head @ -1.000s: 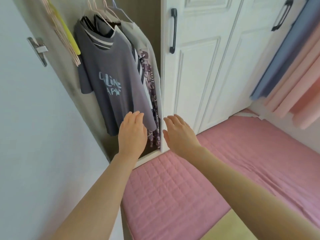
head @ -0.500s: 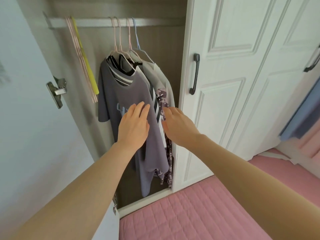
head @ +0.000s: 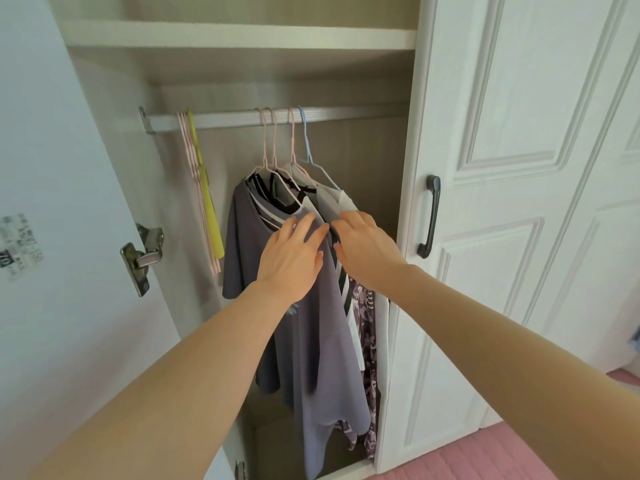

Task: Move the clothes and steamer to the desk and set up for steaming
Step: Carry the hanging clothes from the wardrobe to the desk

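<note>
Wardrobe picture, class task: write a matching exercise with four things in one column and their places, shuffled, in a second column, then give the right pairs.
Things
1. grey T-shirt
2. yellow hanger
3. door handle
4. pink quilt

Places
A. bottom right corner of the picture
B. left end of the rail
C. frontmost hanging garment, at the left hand
D. on the closed white door

Pairs: 1-C, 2-B, 3-D, 4-A
</note>
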